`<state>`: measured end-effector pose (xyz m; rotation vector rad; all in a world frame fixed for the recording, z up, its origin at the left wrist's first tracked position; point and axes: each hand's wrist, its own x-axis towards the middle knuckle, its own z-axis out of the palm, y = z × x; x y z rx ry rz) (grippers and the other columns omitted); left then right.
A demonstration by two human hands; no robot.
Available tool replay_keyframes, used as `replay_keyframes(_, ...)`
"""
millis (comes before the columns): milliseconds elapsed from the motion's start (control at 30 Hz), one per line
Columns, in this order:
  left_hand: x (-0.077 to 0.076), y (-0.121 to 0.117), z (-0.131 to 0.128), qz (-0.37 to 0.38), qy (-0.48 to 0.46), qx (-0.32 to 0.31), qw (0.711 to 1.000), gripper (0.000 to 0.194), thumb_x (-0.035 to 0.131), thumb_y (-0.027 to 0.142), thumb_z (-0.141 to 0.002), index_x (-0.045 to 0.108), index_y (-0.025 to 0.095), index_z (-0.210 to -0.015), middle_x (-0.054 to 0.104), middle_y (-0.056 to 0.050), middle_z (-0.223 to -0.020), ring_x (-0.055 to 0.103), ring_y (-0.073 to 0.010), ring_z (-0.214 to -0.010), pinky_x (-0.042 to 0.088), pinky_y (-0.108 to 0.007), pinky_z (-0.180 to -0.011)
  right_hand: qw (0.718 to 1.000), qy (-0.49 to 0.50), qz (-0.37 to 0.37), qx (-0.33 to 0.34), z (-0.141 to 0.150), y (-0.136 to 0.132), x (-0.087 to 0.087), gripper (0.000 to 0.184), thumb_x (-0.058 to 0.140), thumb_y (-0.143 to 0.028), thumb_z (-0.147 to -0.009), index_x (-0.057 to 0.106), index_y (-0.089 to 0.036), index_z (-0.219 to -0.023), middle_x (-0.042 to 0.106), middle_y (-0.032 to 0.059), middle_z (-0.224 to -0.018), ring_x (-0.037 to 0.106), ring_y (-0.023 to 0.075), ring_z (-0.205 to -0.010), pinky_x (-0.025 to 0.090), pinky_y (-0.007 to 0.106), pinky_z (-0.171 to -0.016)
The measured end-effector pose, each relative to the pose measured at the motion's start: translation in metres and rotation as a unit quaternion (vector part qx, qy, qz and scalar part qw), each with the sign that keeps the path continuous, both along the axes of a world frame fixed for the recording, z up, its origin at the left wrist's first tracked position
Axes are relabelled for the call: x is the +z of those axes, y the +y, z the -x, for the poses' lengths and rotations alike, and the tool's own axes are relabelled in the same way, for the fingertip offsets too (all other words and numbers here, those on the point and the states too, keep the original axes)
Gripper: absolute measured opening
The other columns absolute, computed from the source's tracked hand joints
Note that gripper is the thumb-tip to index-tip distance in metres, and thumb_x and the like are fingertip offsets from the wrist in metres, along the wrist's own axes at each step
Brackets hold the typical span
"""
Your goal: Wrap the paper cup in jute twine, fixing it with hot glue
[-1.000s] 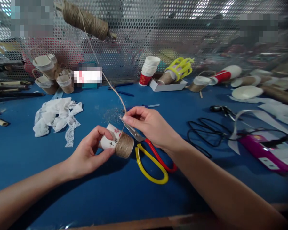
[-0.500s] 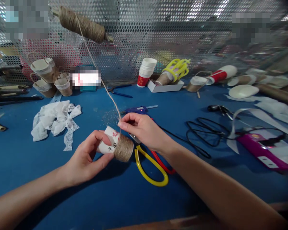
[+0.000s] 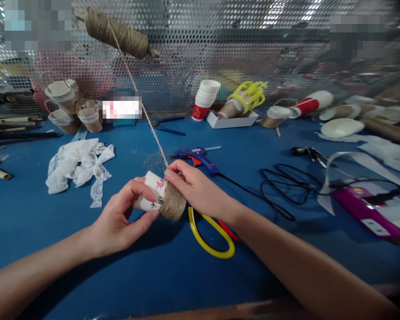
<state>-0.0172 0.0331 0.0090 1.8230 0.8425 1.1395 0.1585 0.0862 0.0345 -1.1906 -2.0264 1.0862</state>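
Observation:
My left hand (image 3: 122, 218) grips a white paper cup (image 3: 153, 190) lying sideways, its lower half wound with brown twine. My right hand (image 3: 193, 189) pinches the twine strand (image 3: 146, 115) right at the cup's wrapped part. The strand runs taut up to a twine spool (image 3: 118, 33) hanging on the perforated metal screen. Scissors with a yellow and a red handle (image 3: 213, 235) lie on the blue table under my right wrist. A blue glue gun (image 3: 196, 155) lies just beyond my right hand.
White lace scraps (image 3: 78, 164) lie at the left. Twine-wrapped cups (image 3: 68, 106) stand at the back left, a cup stack (image 3: 205, 98) and yellow frame (image 3: 250, 93) at the back centre. Black cable (image 3: 286, 186), a purple device (image 3: 370, 209) and paper bowls (image 3: 342, 128) fill the right.
My right hand has come down with the twine from above the scissors blades to the cup's wrapped part. The glue gun behind it is now uncovered.

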Motion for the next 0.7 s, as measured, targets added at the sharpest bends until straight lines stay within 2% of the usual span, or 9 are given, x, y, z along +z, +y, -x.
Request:
replay_keyframes(133,0.001,0.002,0.001,0.027,-0.017,-0.016,0.999,0.022,0.054,0.009,-0.078,0.043,0.02,-0.094,0.048,0.0,-0.088,0.048,-0.0062,-0.068,0.042,-0.014,-0.06,1.0,-0.017,0.021,-0.015,0.001,0.0,-0.001,0.02,0.039,-0.032,-0.086,0.045,-0.018,-0.073,0.047,-0.0021,-0.067,0.045,0.0111,-0.064,0.034,0.025,-0.059)
replay_keyframes(233,0.006,0.003,0.003,0.063,-0.06,-0.027,0.996,0.021,0.053,0.013,-0.081,0.044,0.02,-0.098,0.053,-0.001,-0.09,0.051,-0.0071,-0.072,0.043,-0.014,-0.061,0.989,0.057,0.128,-0.038,0.002,0.002,-0.006,0.02,0.043,-0.035,-0.083,0.045,-0.019,-0.073,0.045,-0.0032,-0.066,0.043,0.0102,-0.06,0.035,0.024,-0.054)
replay_keyframes(333,0.012,0.005,0.005,0.094,-0.104,-0.025,0.99,0.021,0.048,0.018,-0.085,0.045,0.02,-0.106,0.056,-0.004,-0.097,0.054,-0.0098,-0.083,0.044,-0.017,-0.071,0.944,0.17,0.277,-0.062,0.004,0.004,-0.01,0.016,0.049,-0.034,-0.08,0.046,-0.019,-0.074,0.046,-0.0039,-0.065,0.044,0.0085,-0.055,0.037,0.023,-0.051)
replay_keyframes(433,0.014,0.007,0.004,0.121,-0.146,-0.024,0.982,0.024,0.046,0.019,-0.087,0.043,0.02,-0.111,0.059,-0.005,-0.099,0.055,-0.0121,-0.09,0.044,-0.021,-0.077,0.902,0.226,0.362,-0.066,0.006,0.005,-0.011,0.01,0.051,-0.028,-0.079,0.049,-0.018,-0.08,0.052,-0.0014,-0.07,0.049,0.009,-0.058,0.04,0.023,-0.053)
replay_keyframes(600,0.01,0.012,0.002,0.135,-0.201,-0.015,0.97,0.021,0.05,0.022,-0.085,0.048,0.017,-0.105,0.061,-0.004,-0.089,0.056,-0.0116,-0.08,0.046,-0.022,-0.072,0.881,0.215,0.416,-0.06,0.007,0.007,-0.009,0.021,0.041,-0.031,-0.084,0.051,-0.018,-0.097,0.058,0.0031,-0.076,0.053,0.0122,-0.058,0.043,0.026,-0.051)
replay_keyframes(667,0.009,0.014,0.001,0.139,-0.212,-0.009,0.967,0.019,0.051,0.023,-0.084,0.05,0.017,-0.102,0.061,-0.004,-0.086,0.056,-0.0108,-0.076,0.046,-0.021,-0.069,0.887,0.21,0.408,-0.053,0.007,0.008,-0.011,0.023,0.04,-0.034,-0.084,0.052,-0.018,-0.095,0.057,0.0032,-0.076,0.053,0.0125,-0.06,0.043,0.027,-0.054)
replay_keyframes(700,0.009,0.014,0.001,0.142,-0.212,-0.004,0.967,0.019,0.052,0.023,-0.083,0.051,0.016,-0.1,0.06,-0.003,-0.084,0.056,-0.0106,-0.075,0.046,-0.02,-0.068,0.9,0.205,0.38,-0.054,0.007,0.008,-0.012,0.023,0.041,-0.036,-0.084,0.052,-0.018,-0.091,0.056,0.0026,-0.076,0.053,0.0124,-0.062,0.043,0.027,-0.056)
